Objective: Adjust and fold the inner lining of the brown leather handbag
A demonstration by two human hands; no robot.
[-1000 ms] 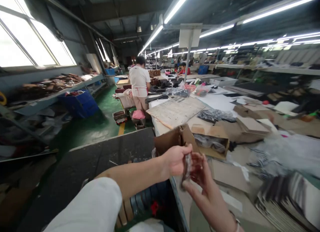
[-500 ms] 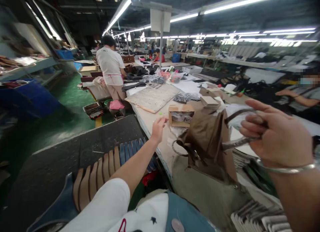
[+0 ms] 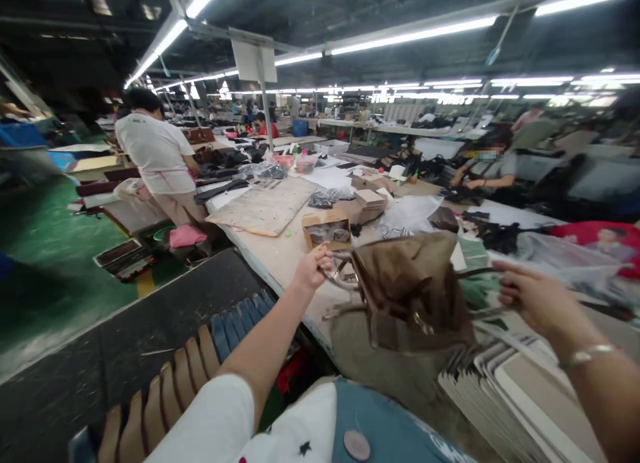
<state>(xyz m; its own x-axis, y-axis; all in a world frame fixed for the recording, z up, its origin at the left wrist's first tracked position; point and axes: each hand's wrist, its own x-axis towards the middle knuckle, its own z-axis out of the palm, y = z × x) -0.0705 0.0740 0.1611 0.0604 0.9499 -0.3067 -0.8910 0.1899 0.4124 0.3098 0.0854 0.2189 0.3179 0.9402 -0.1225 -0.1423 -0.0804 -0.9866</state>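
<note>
A brown handbag [image 3: 413, 293] hangs between my two hands, tilted on its side above an olive-grey cloth [image 3: 367, 353] on the worktable. My left hand [image 3: 313, 266] is closed round one of the bag's handles. On the other side, my right hand [image 3: 533, 296] has its fingers closed on another handle, pulled out toward the right. The bag's body looks creased, with metal hardware on its lower part. Just beyond my left hand stands an open cardboard box [image 3: 327, 231] with plastic-wrapped pieces in it.
Stacked flat panels [image 3: 530, 390] lie at the right. Tan and blue curved pieces [image 3: 165, 383] line the black bench [image 3: 150, 330] on the left. A large board [image 3: 263, 206] lies farther back. A co-worker in white [image 3: 155, 150] stands left; another person [image 3: 487, 166] sits at the right.
My left hand has taken hold of a handle of the handbag; before, it reached out beside it, holding nothing. The bag has turned and is stretched between both hands. My view has swung right.
</note>
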